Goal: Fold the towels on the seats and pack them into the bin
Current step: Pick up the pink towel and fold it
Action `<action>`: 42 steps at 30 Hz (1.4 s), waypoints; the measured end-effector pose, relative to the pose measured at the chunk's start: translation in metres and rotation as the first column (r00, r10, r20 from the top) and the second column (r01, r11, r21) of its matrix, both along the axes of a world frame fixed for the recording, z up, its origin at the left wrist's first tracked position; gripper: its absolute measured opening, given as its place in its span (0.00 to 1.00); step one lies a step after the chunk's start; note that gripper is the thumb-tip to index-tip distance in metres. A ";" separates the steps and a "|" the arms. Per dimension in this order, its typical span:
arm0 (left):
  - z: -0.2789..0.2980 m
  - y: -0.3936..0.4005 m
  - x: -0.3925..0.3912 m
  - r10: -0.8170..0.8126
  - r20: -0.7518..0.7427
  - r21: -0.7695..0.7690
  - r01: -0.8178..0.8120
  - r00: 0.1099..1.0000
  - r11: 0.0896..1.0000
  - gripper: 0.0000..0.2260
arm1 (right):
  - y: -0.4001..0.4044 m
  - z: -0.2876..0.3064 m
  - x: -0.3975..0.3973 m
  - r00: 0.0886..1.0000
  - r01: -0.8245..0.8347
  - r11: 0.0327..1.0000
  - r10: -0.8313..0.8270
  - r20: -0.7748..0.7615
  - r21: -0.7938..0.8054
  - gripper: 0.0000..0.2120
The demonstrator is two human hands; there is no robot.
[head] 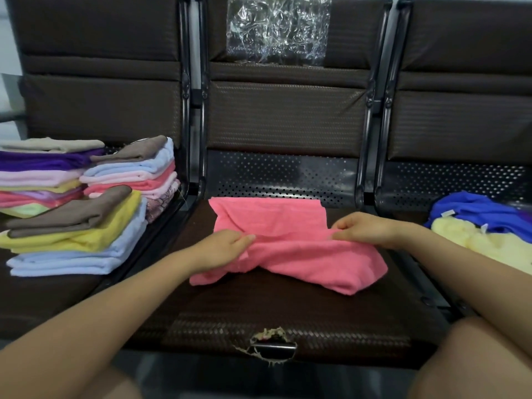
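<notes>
So you had the pink towel (288, 243) on the middle seat (288, 306), frame center, half rumpled, its far part flat and its near part bunched. Your left hand (227, 249) pinched the towel's left fold, fingers curled into the cloth. Your right hand (359, 228) gripped the right side, thumb and fingers closed on a raised ridge of fabric.

At left of the frame, the left seat held three stacks of folded towels (86, 197): a near one topped by a brown towel (72, 214) over yellow and light blue, a second behind it, and a third at far left cut off by the frame edge. At right of the frame, a blue towel (475, 214) and a pale yellow towel (489, 246) lay unfolded in a heap, partly cut off by the edge. A crinkled clear plastic bag (277, 30) lay against the middle backrest, upper center. The middle seat's front edge was torn (270, 344), lower center.

Your forearms covered the seat's near corners. I couldn't tell how many layers the pink towel had under the bunched part. Knees showed at the bottom corners.
</notes>
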State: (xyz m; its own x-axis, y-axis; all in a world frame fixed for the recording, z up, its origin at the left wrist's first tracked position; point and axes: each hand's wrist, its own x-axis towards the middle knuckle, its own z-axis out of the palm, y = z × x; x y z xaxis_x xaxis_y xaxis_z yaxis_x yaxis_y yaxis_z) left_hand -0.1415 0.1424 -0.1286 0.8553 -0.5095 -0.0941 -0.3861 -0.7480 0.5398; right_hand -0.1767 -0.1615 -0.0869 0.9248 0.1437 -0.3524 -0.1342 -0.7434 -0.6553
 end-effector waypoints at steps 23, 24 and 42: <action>-0.023 -0.002 0.063 0.169 0.083 0.029 -0.172 0.982 0.985 0.15 | 0.029 -0.053 0.042 0.918 0.264 0.947 -0.305 0.253 0.184 0.10; -0.028 -0.002 0.062 0.121 0.065 0.093 -0.127 0.991 0.988 0.17 | 0.034 -0.061 0.041 0.961 0.136 0.991 -0.130 0.244 -0.008 0.13; -0.005 0.032 -0.022 0.058 -0.189 -0.150 -0.087 0.980 0.985 0.13 | 0.016 -0.025 -0.035 0.988 -0.154 0.974 0.157 -0.007 0.166 0.12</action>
